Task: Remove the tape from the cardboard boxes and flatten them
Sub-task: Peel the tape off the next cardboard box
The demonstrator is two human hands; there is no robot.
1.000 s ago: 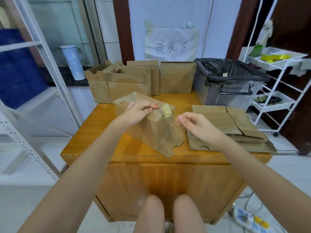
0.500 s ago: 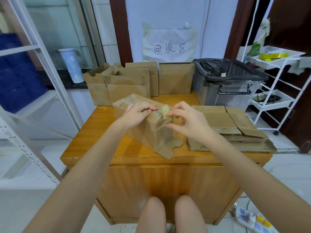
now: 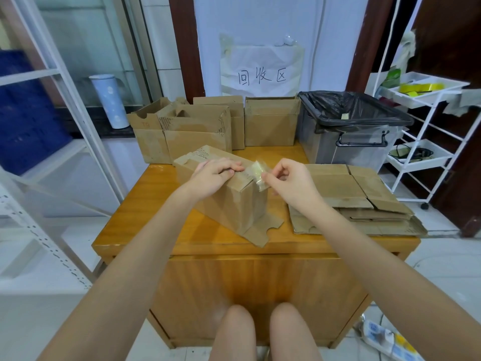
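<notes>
Right hand (image 3: 291,182) back at box (image 3: 229,201) top, now pinching peeled tape strip (image 3: 257,175) beside left hand (image 3: 213,175).

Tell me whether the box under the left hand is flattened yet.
Not flattened: the box still stands as a hollow block on the table, left hand resting on top.

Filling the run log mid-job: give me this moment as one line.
left hand: holds box down | right hand: pinches tape strip, partly peeled | flattened stack: at right | bin: behind
</notes>
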